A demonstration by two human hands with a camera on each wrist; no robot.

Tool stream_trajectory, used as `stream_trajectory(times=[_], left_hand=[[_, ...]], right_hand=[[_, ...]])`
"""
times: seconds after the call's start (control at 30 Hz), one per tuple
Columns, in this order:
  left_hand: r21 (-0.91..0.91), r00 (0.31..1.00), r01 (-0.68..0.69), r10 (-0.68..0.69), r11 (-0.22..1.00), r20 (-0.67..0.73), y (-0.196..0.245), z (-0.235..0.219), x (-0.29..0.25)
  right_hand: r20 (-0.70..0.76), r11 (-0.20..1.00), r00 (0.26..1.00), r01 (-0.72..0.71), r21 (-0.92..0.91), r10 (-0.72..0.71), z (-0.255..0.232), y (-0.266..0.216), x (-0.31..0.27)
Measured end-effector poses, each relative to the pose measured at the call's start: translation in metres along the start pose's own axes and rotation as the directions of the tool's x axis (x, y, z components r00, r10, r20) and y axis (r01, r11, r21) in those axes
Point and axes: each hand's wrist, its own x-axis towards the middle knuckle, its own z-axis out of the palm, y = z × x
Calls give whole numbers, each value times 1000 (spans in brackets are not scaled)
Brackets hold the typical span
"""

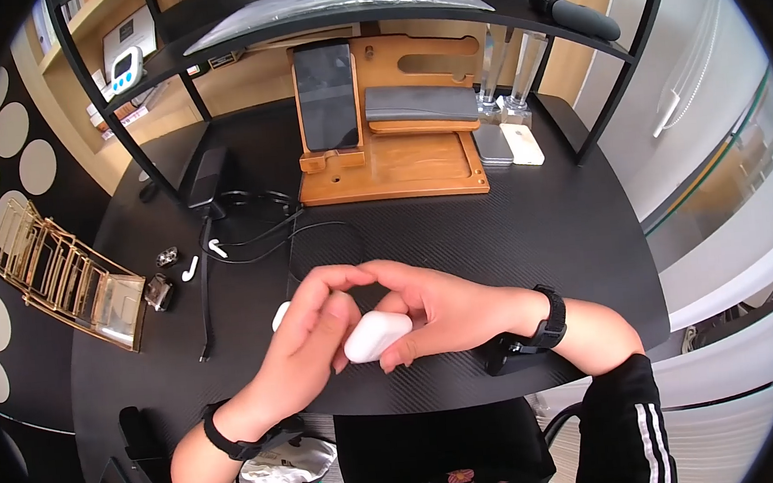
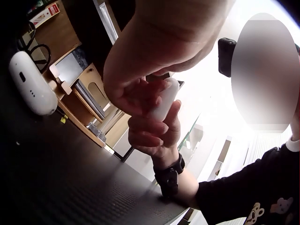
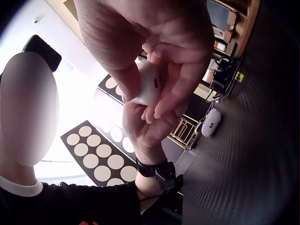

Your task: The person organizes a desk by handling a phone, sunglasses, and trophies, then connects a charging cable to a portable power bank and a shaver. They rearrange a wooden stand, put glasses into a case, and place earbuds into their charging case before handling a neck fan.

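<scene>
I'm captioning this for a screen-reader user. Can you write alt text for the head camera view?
Two hands meet over a black desk: the right hand holds a white earbud case while the left hand pinches at its top. Behind stand a wooden docking stand with a phone, plus loose earbuds at left.

White, rounded earbud case (image 1: 376, 335), closed, held above the desk.
</scene>
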Motion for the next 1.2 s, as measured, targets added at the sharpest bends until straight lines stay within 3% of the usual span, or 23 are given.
stream_trajectory(times=[0.07, 0.13, 0.27, 0.33, 0.43, 0.53, 0.6, 0.63, 0.67, 0.7, 0.73, 0.83, 0.9, 0.93, 1.0, 1.07, 1.13, 1.17, 1.2], left_hand=[[-163, 994, -109, 105, 981, -36, -7, -2, 2], [76, 972, -221, 226, 972, -66, -5, 3, 4], [150, 946, -313, 321, 938, -33, -5, 1, 1], [-68, 994, -82, 77, 994, -74, 6, 3, -3], [-73, 995, -50, 42, 996, -96, 3, 1, -1], [-20, 992, -105, 103, 994, -78, -11, 2, 2], [-141, 994, -80, 70, 987, -80, -11, 9, 2], [-315, 998, -58, 51, 947, -31, -11, 13, 2], [-470, 999, -34, 50, 882, 22, -10, 13, 2], [-479, 999, -33, 49, 877, 22, -9, 12, -2], [-502, 997, -25, -18, 864, -81, 6, 19, -6], [-604, 977, -3, -128, 797, -173, 11, 2, -17], [-777, 938, 32, -288, 629, -194, 11, -10, -26], [-778, 934, 11, -285, 628, -217, 9, -13, -33], [-748, 929, -177, -141, 639, -341, 2, -19, -45], [-688, 898, -253, -100, 681, -429, 2, -25, -52], [-671, 876, -360, -13, 648, -483, 8, -38, -57], [-689, 890, -348, -8, 635, -457, 8, -45, -63], [-685, 882, -362, -5, 633, -471, 6, -48, -68]], right_hand=[[-41, 1000, 999, 18, 2, -18, -1, -3, -1], [-75, 999, 996, 45, -1, -45, 0, -6, 1], [-97, 1000, 995, -2, 26, 4, 1, -6, 0], [-88, 999, 995, 49, 17, -48, 1, -2, -1], [-53, 997, 996, 77, 8, -76, 2, -1, -1], [-66, 994, 994, 87, 61, -83, 5, -5, 1], [-28, 996, 996, 87, 0, -87, 9, -8, 1], [-120, 988, 989, 69, -140, -86, 16, -11, 1], [-203, 959, 973, 52, -278, -112, 20, -13, 6], [-158, 756, 954, 93, -648, -254, 21, -15, 10], [-55, 421, 925, 118, -899, -377, 21, -17, 16], [-26, 353, 922, 122, -928, -385, 37, -30, 45], [-36, 237, 995, -12, -971, -96, 44, -40, 66], [-11, 234, 996, 10, -972, -90, 50, -44, 77], [-4, 281, 996, 23, -959, -92, 62, -47, 96], [-7, 449, 984, 76, -890, -180, 62, -41, 114], [-6, 572, 997, 42, -819, -81, 69, -51, 125], [-23, 647, 997, -68, -760, 78, 73, -57, 133], [-8, 643, 997, -59, -763, 82, 75, -55, 140]])
